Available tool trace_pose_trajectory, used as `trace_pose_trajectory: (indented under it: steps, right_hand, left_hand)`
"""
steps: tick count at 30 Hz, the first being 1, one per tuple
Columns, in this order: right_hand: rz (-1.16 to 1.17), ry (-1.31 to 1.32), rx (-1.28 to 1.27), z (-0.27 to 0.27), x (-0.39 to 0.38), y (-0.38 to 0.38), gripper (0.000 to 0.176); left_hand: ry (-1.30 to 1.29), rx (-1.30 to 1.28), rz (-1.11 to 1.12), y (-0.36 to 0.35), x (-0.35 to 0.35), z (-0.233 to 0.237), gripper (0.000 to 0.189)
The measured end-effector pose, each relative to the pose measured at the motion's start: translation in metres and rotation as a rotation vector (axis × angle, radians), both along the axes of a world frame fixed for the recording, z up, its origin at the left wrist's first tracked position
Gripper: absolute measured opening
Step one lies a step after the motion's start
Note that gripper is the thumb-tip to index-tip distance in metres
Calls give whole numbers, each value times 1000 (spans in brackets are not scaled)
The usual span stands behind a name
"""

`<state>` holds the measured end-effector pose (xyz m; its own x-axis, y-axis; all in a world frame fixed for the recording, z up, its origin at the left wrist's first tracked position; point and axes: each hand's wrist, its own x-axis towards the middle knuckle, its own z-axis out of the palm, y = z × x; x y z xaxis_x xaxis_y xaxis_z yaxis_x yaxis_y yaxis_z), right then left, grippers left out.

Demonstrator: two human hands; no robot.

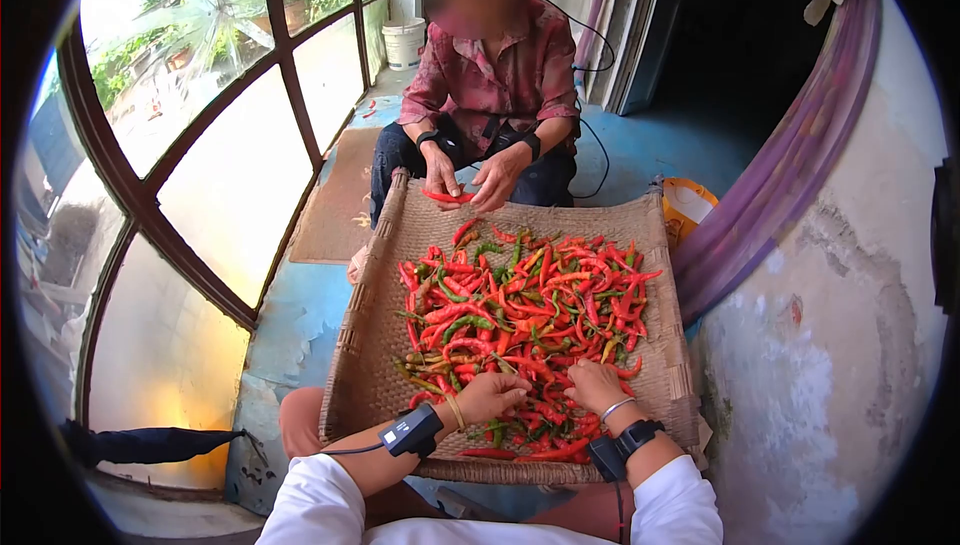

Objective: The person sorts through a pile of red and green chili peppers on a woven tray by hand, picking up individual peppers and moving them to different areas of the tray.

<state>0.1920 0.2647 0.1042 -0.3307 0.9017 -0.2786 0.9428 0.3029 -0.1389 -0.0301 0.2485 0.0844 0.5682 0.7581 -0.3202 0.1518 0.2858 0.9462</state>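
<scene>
Red, green and a few half-turned chili peppers [540,295] lie heaped in a shallow woven tray [372,345] in front of me. My left hand [490,397] is over the near part of the heap, its fingers drawn together in a pinch. Just to its right, my right hand [597,385] bends its fingers inward above the peppers. Whatever either hand may hold is hidden among the peppers. Across the tray, another person [490,95] holds a red chili pepper [449,198] between both hands.
The tray's near edge is over my lap. Framed windows [205,140] run along the left, one pane cracked. A rough wall [810,385] and a tied purple curtain [770,185] stand on the right. A yellow container [688,203] sits behind the tray, a white bucket [404,45] farther back.
</scene>
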Motion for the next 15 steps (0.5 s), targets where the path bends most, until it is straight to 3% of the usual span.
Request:
trace_pose_trajectory:
  steps: [5, 7, 11, 13, 15]
  right_hand:
    - [-25, 63, 97, 9, 3, 0, 19]
    - [-99, 310, -48, 23, 4, 0, 20]
    - [-82, 542, -185, 51, 8, -7, 19]
    - [-98, 782, -419, 64, 1, -12, 17]
    - [-59, 733, -445, 63, -5, -12, 15]
  left_hand:
    - [80, 37, -55, -3, 4, 5, 25]
    - [-49, 79, 31, -4, 4, 3, 25]
    - [-79, 234, 59, -5, 4, 14, 27]
    - [-147, 565, 80, -8, 6, 26, 30]
    - [-83, 462, 29, -13, 6, 42, 33]
